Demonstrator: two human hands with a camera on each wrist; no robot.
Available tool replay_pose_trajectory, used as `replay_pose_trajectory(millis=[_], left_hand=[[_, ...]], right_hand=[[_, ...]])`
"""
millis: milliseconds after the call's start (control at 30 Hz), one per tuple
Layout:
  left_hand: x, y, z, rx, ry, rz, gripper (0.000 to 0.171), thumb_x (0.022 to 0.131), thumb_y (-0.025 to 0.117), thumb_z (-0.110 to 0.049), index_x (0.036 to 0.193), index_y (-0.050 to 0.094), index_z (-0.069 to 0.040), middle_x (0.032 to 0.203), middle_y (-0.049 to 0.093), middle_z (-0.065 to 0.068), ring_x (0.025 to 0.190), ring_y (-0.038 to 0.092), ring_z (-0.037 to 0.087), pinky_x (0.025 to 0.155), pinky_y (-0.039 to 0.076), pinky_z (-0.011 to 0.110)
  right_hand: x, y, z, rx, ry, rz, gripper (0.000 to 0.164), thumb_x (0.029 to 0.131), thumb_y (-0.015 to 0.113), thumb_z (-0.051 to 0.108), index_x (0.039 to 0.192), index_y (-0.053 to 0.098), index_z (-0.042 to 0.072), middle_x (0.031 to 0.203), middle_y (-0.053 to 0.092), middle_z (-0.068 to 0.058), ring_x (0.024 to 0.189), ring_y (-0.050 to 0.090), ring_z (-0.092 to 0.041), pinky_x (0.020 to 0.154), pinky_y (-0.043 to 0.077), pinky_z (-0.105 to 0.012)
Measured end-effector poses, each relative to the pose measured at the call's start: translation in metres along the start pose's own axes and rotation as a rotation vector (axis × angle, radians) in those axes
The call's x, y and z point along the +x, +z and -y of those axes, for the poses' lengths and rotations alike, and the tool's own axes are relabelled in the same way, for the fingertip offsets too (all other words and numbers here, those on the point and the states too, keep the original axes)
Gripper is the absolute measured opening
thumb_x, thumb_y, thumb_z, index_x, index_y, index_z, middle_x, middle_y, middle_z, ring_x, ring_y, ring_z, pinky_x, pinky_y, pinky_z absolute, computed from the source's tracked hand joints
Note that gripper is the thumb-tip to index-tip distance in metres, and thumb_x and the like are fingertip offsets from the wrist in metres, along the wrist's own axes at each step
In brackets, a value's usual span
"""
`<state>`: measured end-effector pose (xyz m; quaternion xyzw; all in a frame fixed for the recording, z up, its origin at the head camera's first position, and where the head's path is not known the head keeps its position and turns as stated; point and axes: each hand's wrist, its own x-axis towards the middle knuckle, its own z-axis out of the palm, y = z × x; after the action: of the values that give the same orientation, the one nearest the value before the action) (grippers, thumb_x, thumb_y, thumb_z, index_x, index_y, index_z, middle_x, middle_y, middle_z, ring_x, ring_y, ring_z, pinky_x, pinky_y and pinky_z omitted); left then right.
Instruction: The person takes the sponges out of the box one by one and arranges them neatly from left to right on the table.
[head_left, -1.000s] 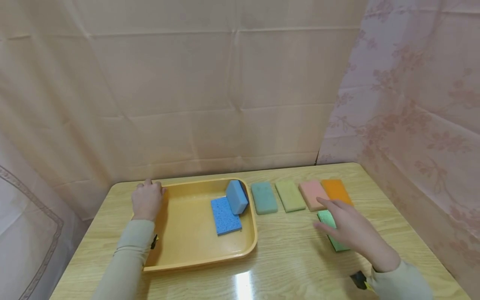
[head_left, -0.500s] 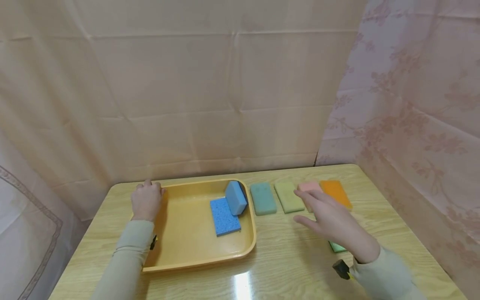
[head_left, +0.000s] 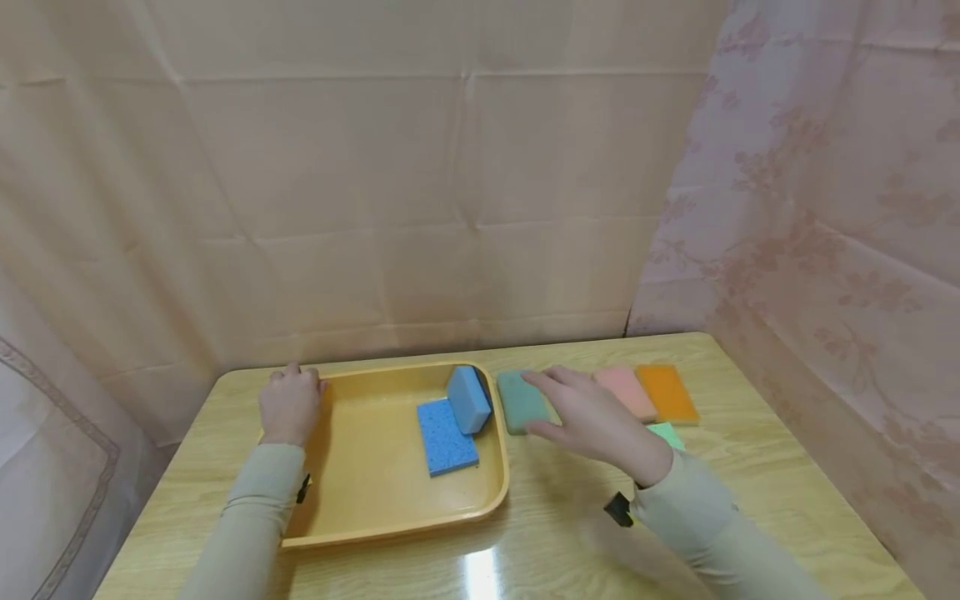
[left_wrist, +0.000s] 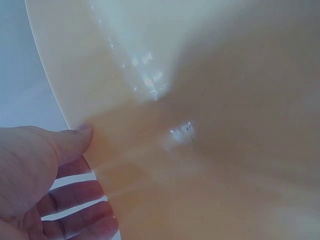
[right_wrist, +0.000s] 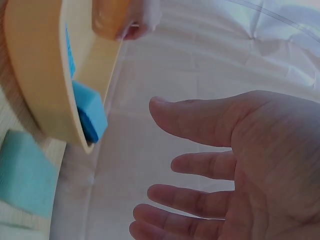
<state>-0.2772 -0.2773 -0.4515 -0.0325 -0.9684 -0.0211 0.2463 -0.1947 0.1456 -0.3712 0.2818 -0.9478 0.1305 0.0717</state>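
Note:
My left hand (head_left: pixel 291 406) grips the left rim of a yellow plastic tray (head_left: pixel 390 531); in the left wrist view its thumb (left_wrist: pixel 75 142) lies on the inner wall and the fingers curl outside. Inside the tray, a speckled blue sponge (head_left: pixel 447 446) lies flat, and a lighter blue sponge (head_left: pixel 469 400) leans on the right wall. My right hand (head_left: pixel 592 421) hovers with spread, fairly straight fingers over the row of sponges, holding nothing. Its fingertips overlap the teal sponge (head_left: pixel 517 408) in the head view. The yellow-green sponge is mostly hidden beneath the hand.
Right of the hand lie a pink sponge (head_left: pixel 625 392) and an orange sponge (head_left: pixel 669 393). A light green sponge (head_left: pixel 666 433) shows partly behind the right forearm. The wooden table (head_left: pixel 757 467) is backed by a beige curtain (head_left: pixel 360 208).
My right hand has moved left, from over the light green and pink sponges to the teal one, fingers still spread. The left hand has stayed on the tray rim.

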Motion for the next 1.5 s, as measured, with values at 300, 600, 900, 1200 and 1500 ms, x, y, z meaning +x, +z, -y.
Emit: replay_pose_trajectory(millis=[300,600,900,1200,1500], left_hand=[[-0.002,0.001,0.0,0.002,0.007,-0.012,0.025,0.09,0.078,-0.019,0.085,0.072,0.005,0.085,0.064,0.028,0.066,0.06,0.044,0.05,0.051,0.055],[-0.003,0.001,-0.001,0.001,0.009,-0.024,0.026,0.09,0.078,-0.019,0.086,0.072,0.005,0.084,0.063,0.027,0.065,0.061,0.044,0.049,0.051,0.056],[-0.004,0.0,-0.001,0.007,0.014,-0.026,0.026,0.09,0.078,-0.019,0.085,0.072,0.006,0.084,0.064,0.027,0.064,0.061,0.043,0.049,0.051,0.055],[-0.004,0.002,0.0,-0.002,0.018,-0.043,0.025,0.088,0.08,-0.018,0.084,0.073,0.005,0.084,0.064,0.027,0.062,0.06,0.042,0.048,0.05,0.054],[-0.004,0.001,-0.001,-0.002,0.025,-0.07,0.024,0.087,0.081,-0.017,0.082,0.072,0.006,0.082,0.063,0.026,0.062,0.059,0.041,0.047,0.051,0.053]], right_hand=[[0.031,0.005,0.019,0.027,-0.021,0.086,0.072,0.089,0.081,0.031,0.146,0.05,0.002,0.132,0.061,-0.016,0.116,0.061,-0.03,0.096,0.052,-0.045],[0.053,0.017,0.027,0.036,-0.029,0.162,0.075,0.087,0.083,0.026,0.148,0.048,0.0,0.141,0.056,-0.019,0.126,0.057,-0.033,0.102,0.048,-0.046],[0.068,0.03,0.03,0.02,-0.032,0.231,0.076,0.085,0.084,0.019,0.149,0.048,0.001,0.143,0.055,-0.019,0.126,0.056,-0.034,0.101,0.049,-0.047],[0.078,0.041,0.025,-0.015,-0.034,0.248,0.074,0.084,0.085,0.02,0.147,0.05,0.002,0.14,0.057,-0.018,0.124,0.058,-0.033,0.099,0.05,-0.046],[0.084,0.046,0.024,-0.038,0.002,0.266,0.071,0.086,0.084,0.026,0.146,0.053,0.005,0.142,0.056,-0.017,0.126,0.056,-0.032,0.102,0.048,-0.046]])
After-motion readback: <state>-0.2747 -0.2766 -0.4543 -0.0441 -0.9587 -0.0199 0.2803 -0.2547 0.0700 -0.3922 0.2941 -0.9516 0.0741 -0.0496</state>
